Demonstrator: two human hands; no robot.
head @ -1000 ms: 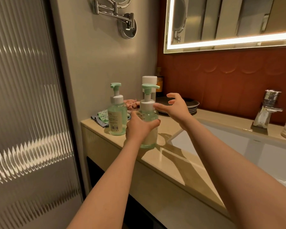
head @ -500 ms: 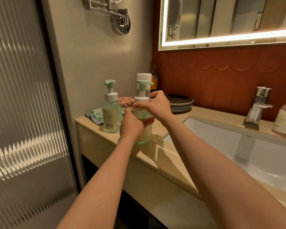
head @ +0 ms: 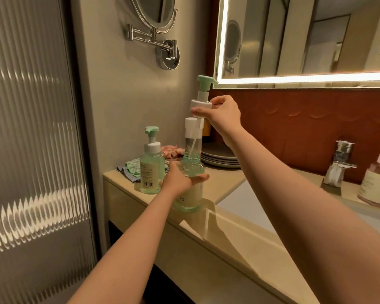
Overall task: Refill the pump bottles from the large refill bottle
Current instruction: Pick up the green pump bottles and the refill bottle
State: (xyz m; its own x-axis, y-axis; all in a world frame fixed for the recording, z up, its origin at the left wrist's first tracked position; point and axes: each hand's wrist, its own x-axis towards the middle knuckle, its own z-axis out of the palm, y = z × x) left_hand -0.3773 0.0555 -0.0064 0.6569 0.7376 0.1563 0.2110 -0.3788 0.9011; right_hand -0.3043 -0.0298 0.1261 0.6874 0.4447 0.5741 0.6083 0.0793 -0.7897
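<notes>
Steadying the pump bottle (head: 190, 194) on the counter (head: 239, 235), left hand (head: 176, 181) clasps its shoulder; right hand (head: 224, 113) pinches the pump head (head: 202, 96) above, evidently freeing the neck for refilling.

Bathroom, plainly: a beige polished-stone vanity worktop (head: 239, 238) holds a white rectangular sink basin (head: 233, 194), w/ a chrome mixer tap (head: 341, 163) at its back edge. Above, a large wall mirror w/ glowing light-strip border (head: 305, 40) hangs over a reddish-brown scalloped-tile splashback (head: 305, 119); a round chrome swing-arm shaving mirror (head: 156, 12) is fixed to the grey side wall. Far left, a ribbed frosted-glass door panel (head: 31, 128). Toiletries: a clear green plastic pump bottle (head: 150, 170) nr the worktop's left end, an uncapped green bottle (head: 191, 194) beside it at the front edge, its white-and-green pump top (head: 203, 95) held above, & a pink pump bottle (head: 376, 185) at the back edge, right of the tap.
</notes>
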